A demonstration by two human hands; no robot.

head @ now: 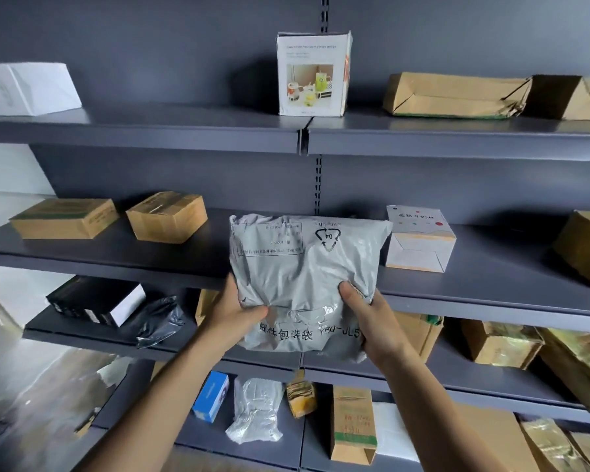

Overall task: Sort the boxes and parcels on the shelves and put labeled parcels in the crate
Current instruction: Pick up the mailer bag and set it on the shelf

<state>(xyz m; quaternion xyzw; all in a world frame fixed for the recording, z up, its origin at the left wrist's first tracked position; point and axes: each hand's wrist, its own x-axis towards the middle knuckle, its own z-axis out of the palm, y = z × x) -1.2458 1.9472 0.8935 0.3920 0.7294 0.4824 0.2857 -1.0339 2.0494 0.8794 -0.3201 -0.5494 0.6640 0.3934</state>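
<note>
Left grip point(234, 315) and right grip point(365, 321) pinch the lower part of the crumpled grey plastic mailer bag point(304, 267), held up before the middle dark grey metal shelf point(116, 252). Only factory print on this face: I'd flip it, both corners pinched, to check for a label. Brown cardboard boxes point(166, 216), white dotted carton point(419, 238) alongside.

Pale grey parcel point(304, 267) against slate-grey shelves point(150, 131).
I see black print and a recycling triangle on it; tan cartons point(166, 216) at left, a white box point(419, 238) with coloured dots right, a blue box point(212, 396) and black bag point(160, 320) lower down.
</note>
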